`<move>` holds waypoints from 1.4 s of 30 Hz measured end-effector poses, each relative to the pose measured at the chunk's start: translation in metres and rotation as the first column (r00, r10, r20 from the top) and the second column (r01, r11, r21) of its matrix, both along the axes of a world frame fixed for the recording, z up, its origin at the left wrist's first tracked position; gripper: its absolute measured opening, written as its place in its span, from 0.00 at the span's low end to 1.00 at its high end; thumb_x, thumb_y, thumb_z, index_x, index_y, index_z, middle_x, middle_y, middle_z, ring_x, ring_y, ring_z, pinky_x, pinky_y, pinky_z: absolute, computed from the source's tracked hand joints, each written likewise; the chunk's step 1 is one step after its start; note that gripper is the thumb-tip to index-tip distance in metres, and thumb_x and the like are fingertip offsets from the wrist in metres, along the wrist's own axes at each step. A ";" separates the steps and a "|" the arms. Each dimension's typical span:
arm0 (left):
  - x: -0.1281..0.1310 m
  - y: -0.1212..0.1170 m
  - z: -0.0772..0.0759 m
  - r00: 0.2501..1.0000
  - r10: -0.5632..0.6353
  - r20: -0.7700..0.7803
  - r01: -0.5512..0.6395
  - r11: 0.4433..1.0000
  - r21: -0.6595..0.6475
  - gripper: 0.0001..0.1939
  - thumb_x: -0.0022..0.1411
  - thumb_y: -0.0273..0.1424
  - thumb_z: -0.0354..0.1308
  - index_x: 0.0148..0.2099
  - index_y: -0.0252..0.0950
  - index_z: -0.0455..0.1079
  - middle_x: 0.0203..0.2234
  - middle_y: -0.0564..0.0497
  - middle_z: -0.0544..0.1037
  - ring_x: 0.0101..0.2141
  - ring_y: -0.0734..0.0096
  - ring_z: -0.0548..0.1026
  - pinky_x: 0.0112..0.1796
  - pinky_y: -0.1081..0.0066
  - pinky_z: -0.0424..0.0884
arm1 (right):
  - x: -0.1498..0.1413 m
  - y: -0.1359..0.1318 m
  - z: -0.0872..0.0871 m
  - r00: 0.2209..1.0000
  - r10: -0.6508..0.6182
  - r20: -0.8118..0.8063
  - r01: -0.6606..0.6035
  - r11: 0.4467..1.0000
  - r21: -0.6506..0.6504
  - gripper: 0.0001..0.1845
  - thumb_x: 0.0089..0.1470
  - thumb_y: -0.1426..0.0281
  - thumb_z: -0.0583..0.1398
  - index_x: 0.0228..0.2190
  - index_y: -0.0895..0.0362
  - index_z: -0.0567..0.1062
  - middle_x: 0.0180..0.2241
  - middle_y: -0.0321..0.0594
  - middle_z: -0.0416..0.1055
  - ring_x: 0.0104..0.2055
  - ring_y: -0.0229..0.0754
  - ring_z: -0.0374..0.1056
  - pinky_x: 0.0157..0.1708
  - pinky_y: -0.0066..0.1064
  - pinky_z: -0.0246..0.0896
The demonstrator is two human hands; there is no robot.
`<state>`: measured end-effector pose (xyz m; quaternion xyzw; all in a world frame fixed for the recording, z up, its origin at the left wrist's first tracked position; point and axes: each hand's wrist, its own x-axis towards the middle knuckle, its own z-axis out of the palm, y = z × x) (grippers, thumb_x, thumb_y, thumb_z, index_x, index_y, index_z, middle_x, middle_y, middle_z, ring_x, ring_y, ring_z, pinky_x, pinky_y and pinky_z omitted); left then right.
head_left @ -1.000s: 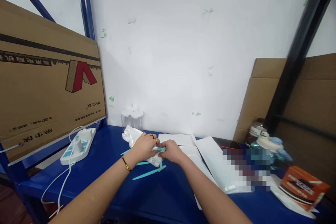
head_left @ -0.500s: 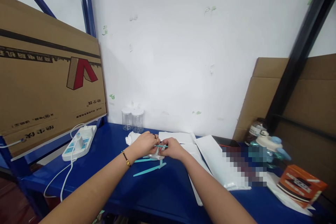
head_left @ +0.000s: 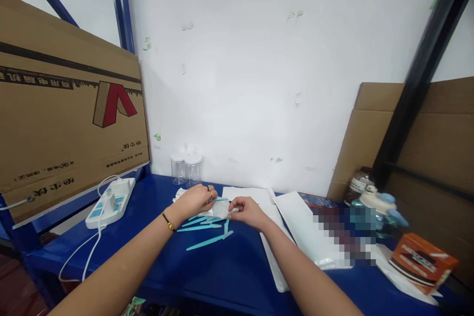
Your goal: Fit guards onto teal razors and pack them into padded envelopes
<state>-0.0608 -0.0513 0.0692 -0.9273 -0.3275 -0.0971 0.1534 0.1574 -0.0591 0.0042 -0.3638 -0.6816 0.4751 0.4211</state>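
Note:
A thin teal plastic stick [head_left: 221, 199] juts out from the fingers of my left hand [head_left: 198, 200], which is closed around its end. Under and beside it lies a crumpled white plastic bag [head_left: 218, 209]. My right hand [head_left: 246, 212] pinches the right edge of this bag between thumb and forefinger. Several more teal sticks [head_left: 200, 228] lie on the blue tabletop [head_left: 229, 276] just in front of the bag, some partly covered by it. One longer teal stick [head_left: 209, 243] lies nearest to me. What exact kind of tool the sticks are is too small to tell.
Two clear lidded jars [head_left: 193, 170] stand by the wall. White envelopes [head_left: 303, 224] lie to the right, near an orange box [head_left: 422, 261], a brown bottle [head_left: 358, 186] and a teal cup [head_left: 381, 210]. At left are a power strip [head_left: 111, 202] and a large carton [head_left: 70, 108].
My hands have moved apart a little, left hand leftward. The white bag is spread flatter between them, and more teal sticks now show on the table in front of it.

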 end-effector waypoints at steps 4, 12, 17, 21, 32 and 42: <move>0.010 -0.001 -0.005 1.000 0.003 -0.023 -0.002 0.997 0.076 0.04 0.60 0.28 0.51 0.33 0.35 0.64 0.28 0.51 0.70 0.29 0.69 0.69 0.32 0.70 0.62 | -0.015 -0.006 0.012 0.997 -0.070 0.021 0.071 0.997 -0.018 0.17 0.39 0.61 0.65 0.32 0.56 0.73 0.23 0.32 0.67 0.23 0.35 0.63 0.23 0.25 0.60; 0.033 -0.014 -0.002 0.996 -0.020 -0.082 0.030 0.992 0.125 0.04 0.59 0.24 0.51 0.31 0.33 0.65 0.27 0.49 0.70 0.28 0.69 0.69 0.33 0.68 0.62 | -0.026 -0.008 0.024 0.985 -0.135 0.108 0.152 0.974 -0.169 0.12 0.43 0.62 0.61 0.23 0.59 0.72 0.20 0.36 0.67 0.23 0.36 0.64 0.17 0.24 0.60; 0.024 -0.016 0.001 0.997 -0.030 0.064 0.030 1.000 -0.007 0.14 0.58 0.36 0.54 0.45 0.36 0.66 0.39 0.47 0.72 0.39 0.64 0.70 0.42 0.66 0.62 | -0.018 -0.007 0.018 0.980 -0.161 0.114 0.177 0.973 -0.148 0.10 0.44 0.64 0.59 0.21 0.59 0.72 0.18 0.35 0.68 0.21 0.35 0.64 0.19 0.24 0.60; -0.001 -0.009 -0.005 0.998 0.013 0.061 -0.007 0.995 -0.099 0.48 0.43 0.45 0.63 0.63 0.43 0.44 0.57 0.44 0.59 0.56 0.52 0.57 0.55 0.55 0.49 | -0.010 -0.005 0.015 0.992 -0.114 0.049 0.121 0.976 -0.181 0.14 0.45 0.61 0.58 0.26 0.60 0.74 0.22 0.37 0.70 0.23 0.36 0.64 0.20 0.25 0.61; -0.076 0.025 -0.011 0.917 0.399 -0.003 -0.398 0.914 -0.072 0.24 0.53 0.20 0.44 0.50 0.44 0.67 0.34 0.49 0.78 0.35 0.64 0.74 0.39 0.68 0.66 | 0.010 0.006 0.006 0.923 -0.245 0.298 0.250 0.968 0.021 0.12 0.53 0.64 0.50 0.30 0.57 0.69 0.31 0.39 0.70 0.29 0.38 0.68 0.24 0.27 0.59; -0.093 0.022 0.012 0.813 0.557 0.172 -0.559 0.828 -0.037 0.26 0.54 0.20 0.41 0.53 0.42 0.65 0.46 0.47 0.74 0.43 0.62 0.73 0.43 0.67 0.67 | 0.010 0.016 -0.015 0.828 -0.233 0.511 0.078 0.949 0.306 0.10 0.54 0.71 0.53 0.28 0.56 0.74 0.35 0.38 0.68 0.39 0.39 0.64 0.42 0.30 0.54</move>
